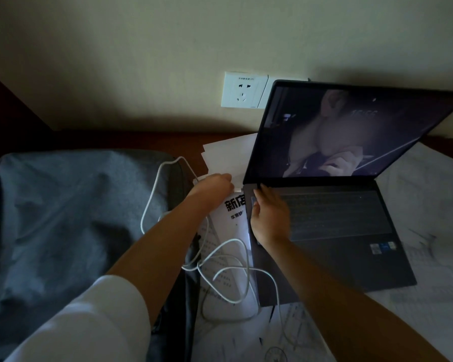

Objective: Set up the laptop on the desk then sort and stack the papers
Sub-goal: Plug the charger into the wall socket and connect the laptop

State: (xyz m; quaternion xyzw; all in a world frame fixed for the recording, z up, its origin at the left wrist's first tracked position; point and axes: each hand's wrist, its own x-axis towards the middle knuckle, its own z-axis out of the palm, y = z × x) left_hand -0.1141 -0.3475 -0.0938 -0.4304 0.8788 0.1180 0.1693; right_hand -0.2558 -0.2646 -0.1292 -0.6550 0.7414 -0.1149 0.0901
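White sleeve (89, 322) and bare forearms fill the foreground as I reach across the dim bench (131, 141). My left hand (215, 185) pinches the end of the white charging cable (236, 270) at the open laptop (332, 226)'s rear left corner; my right hand (270, 218) rests with relaxed fingers on the keyboard's left edge, steadying it. Papers (230, 155) lie beneath and around the laptop, a grey bag (63, 210) to the left. Plugging in well, I judge, means lining the connector squarely with the port, bracing the base, and keeping cable loops off the sheets before using the wall socket (243, 90).
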